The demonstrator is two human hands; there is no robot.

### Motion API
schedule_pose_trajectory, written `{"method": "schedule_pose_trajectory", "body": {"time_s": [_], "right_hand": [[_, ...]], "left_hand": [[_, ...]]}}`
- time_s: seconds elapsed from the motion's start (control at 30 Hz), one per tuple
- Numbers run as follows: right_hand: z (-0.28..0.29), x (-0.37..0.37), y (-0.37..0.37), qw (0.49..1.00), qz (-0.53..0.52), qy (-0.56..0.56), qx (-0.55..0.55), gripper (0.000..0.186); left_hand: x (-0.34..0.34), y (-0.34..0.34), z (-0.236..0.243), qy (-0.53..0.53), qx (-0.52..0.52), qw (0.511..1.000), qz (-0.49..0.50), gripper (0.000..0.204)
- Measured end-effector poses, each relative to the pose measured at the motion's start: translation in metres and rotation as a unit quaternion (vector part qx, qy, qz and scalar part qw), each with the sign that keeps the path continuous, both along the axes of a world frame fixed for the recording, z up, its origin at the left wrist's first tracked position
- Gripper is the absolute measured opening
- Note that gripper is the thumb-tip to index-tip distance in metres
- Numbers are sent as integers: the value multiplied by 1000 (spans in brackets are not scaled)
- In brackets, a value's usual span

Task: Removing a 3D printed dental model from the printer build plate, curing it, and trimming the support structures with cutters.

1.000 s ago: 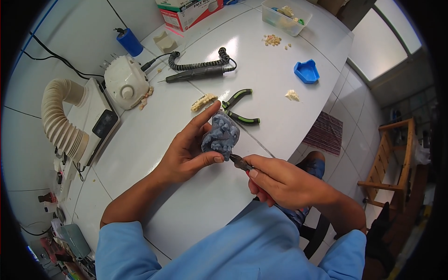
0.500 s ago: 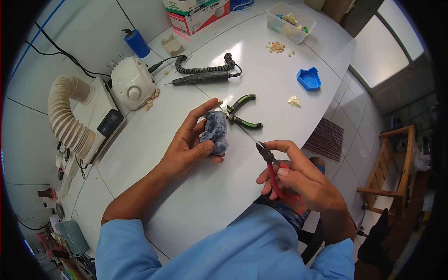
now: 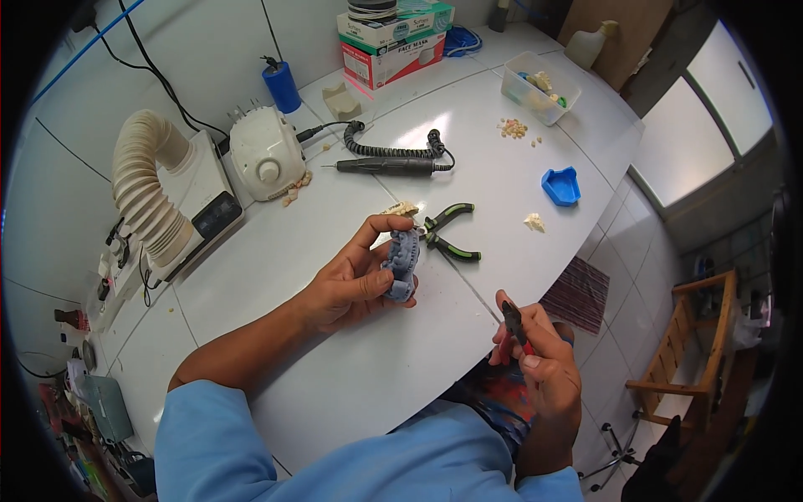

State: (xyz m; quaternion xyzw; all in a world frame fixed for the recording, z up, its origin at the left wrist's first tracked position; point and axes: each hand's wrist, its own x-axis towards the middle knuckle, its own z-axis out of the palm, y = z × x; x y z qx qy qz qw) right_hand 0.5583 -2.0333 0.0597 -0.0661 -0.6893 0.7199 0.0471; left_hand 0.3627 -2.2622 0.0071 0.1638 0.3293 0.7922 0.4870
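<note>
A grey-blue dental model [image 3: 403, 266] with a row of teeth is gripped in my left hand [image 3: 347, 293] over the table, fingers behind it and thumb across its near side. Further right, by the table's front edge, my right hand [image 3: 548, 356] is closed round red-handled side cutters [image 3: 514, 321]. Their dark jaws point up and away from me, apart from the model. Just beyond my left hand lie green-and-black pliers [image 3: 456, 244] with spread handles and a cream toothed piece [image 3: 401, 208], partly hidden behind my fingers.
A black handpiece [image 3: 385, 166] with a coiled cord joins a white control unit [image 3: 266, 155]. Left of it stands a hose device [image 3: 150, 192]. Farther off are a blue tray [image 3: 561, 186], loose teeth [image 3: 514, 129], a clear tub [image 3: 542, 88] and stacked boxes [image 3: 393, 50].
My right hand has drawn back from the model toward the table edge, and the cutters now point more upright. The model has turned in my left hand. The view has shifted.
</note>
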Motion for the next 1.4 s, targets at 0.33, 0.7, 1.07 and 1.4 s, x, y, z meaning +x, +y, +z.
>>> {"method": "schedule_pose_trajectory", "body": {"time_s": [0.33, 0.7, 1.07, 1.4], "right_hand": [[-25, 2, -3, 977, -165, 134, 4, 39], [-26, -1, 21, 973, -102, 167, -121, 63], [-11, -6, 57, 919, -47, 215, -328, 92], [-37, -36, 65, 842, -31, 185, -506, 71]], "left_hand": [[4, 6, -9, 21, 49, 998, -30, 84], [8, 9, 3, 114, 12, 993, -14, 89], [21, 67, 17, 96, -77, 992, 36, 104], [23, 58, 4, 76, -79, 993, 51, 87]]}}
